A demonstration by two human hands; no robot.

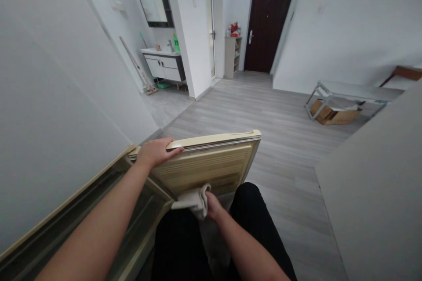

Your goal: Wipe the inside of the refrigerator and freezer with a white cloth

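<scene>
An open cream-coloured door panel [211,164] with a ribbed inner face stands swung out from a cream cabinet [135,215] at the lower left. My left hand [156,153] grips the panel's top edge near the hinge side, fingers over the edge. Low against the panel's inner face, my right hand [212,205] is closed on a light beige cloth [194,199]. Part of the cloth spreads left toward the cabinet's inner edge. My right fingers are partly hidden by the cloth.
My black-clad knees [253,210] flank the panel's lower part. White walls [379,162] stand at left and right. Farther off are a washbasin cabinet [163,66], a mop [141,72], a small shelf [231,57], a dark door [270,26], and a glass-topped table [359,90] over a cardboard box [339,116].
</scene>
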